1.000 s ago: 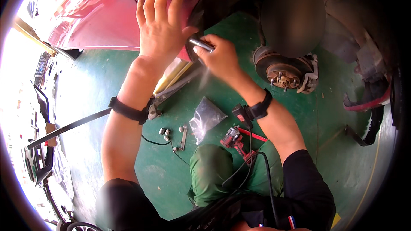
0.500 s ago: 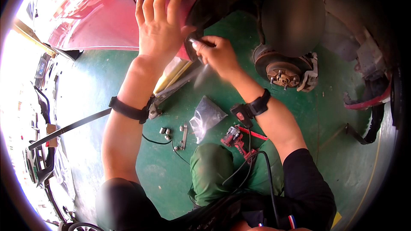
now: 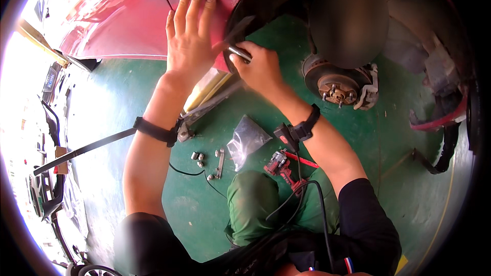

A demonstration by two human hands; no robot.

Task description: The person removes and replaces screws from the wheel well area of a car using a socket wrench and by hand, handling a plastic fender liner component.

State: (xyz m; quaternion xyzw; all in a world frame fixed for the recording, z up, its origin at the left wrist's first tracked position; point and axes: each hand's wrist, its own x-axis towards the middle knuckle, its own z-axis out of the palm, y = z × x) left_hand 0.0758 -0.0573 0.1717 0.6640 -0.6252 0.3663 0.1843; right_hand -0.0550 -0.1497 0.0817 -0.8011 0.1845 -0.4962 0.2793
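My left hand (image 3: 189, 46) lies flat on the red car body panel (image 3: 123, 25), fingers stretched out, beside the edge of the wheel arch (image 3: 255, 7). Just right of it, my right hand (image 3: 260, 66) is closed around a slim silver metal tool (image 3: 239, 52) at the panel's lower corner. A grey, blurred streak crosses the arch edge above that hand; whether it belongs to the tool I cannot tell. The tool's far end and exact kind are not clear.
A rusty brake disc and hub (image 3: 335, 84) sits right of my hands. On the green floor are a clear plastic bag (image 3: 247, 140), a red and black power tool (image 3: 284, 167) by my knees, small metal sockets (image 3: 197, 158) and a jack (image 3: 184, 132) with a long handle (image 3: 84, 151).
The silver tool has turned in my right hand, and the blur below that hand is gone. My left hand has slid slightly down while staying on the panel.
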